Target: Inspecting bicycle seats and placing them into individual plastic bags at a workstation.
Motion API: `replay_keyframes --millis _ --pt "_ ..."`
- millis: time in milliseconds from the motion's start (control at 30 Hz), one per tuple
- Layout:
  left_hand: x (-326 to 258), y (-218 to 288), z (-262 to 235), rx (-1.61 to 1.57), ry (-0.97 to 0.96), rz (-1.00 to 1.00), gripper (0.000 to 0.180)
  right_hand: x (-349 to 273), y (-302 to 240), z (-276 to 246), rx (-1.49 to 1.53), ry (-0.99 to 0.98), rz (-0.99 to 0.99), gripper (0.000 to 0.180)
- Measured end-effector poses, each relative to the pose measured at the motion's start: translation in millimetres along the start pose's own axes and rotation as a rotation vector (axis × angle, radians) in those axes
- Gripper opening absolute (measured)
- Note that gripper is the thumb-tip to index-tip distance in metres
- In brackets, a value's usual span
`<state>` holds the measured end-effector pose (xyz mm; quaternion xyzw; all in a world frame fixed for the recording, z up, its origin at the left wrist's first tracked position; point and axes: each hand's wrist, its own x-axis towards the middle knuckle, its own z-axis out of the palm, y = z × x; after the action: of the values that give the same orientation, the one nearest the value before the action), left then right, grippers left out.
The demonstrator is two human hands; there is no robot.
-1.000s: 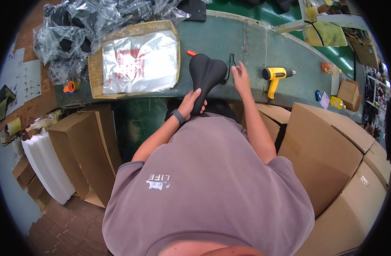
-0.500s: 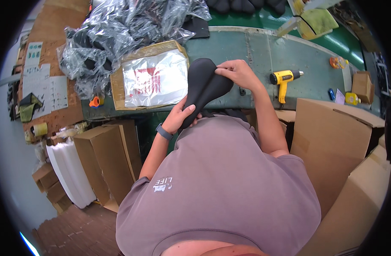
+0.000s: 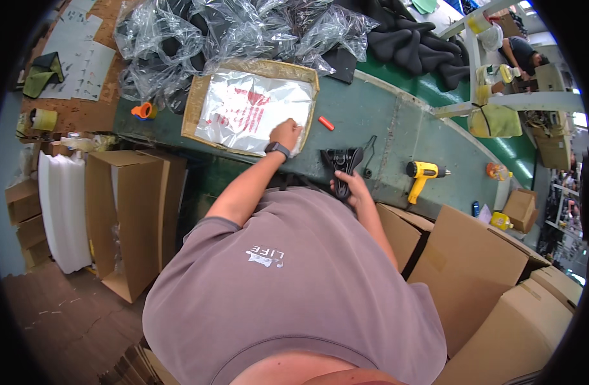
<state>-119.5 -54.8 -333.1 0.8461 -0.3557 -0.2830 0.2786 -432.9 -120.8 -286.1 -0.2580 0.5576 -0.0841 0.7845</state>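
Observation:
A black bicycle saddle [image 3: 341, 162] is turned with its dark underside and rails facing up. My right hand [image 3: 353, 188] is closed around its narrow nose, close to my body at the bench's near edge. My left hand [image 3: 286, 135] lies at the right part of a stack of silvery-white plastic bags [image 3: 243, 106] with red print. Its fingers are curled and pinching at the top bag. The bags lie in a shallow cardboard box [image 3: 195, 109]. Between box and saddle is a small red stick-shaped item [image 3: 326, 123].
A yellow heat gun [image 3: 425, 176] lies right of the saddle, and a thin bent black tool [image 3: 370, 154] lies nearer. Clear plastic-wrapped black items [image 3: 243, 35] are heaped behind the box. Large cartons [image 3: 464, 269] stand at my right. Another person [image 3: 522, 52] is at far right.
The saddle has been turned from its smooth top to its underside and moved right, now in my right hand alone. My left hand has left it for the bags. The red item now shows.

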Motion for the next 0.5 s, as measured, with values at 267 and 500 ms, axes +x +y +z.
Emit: replay_keyframes --millis 267,500 --pt "25 -105 1 0.034 0.032 -0.016 0.033 -8 30 30 -0.182 0.095 0.023 0.042" --pt "11 -139 -32 -0.31 -0.073 -0.041 0.031 -14 0 182 -0.437 -0.193 -0.427 0.073"
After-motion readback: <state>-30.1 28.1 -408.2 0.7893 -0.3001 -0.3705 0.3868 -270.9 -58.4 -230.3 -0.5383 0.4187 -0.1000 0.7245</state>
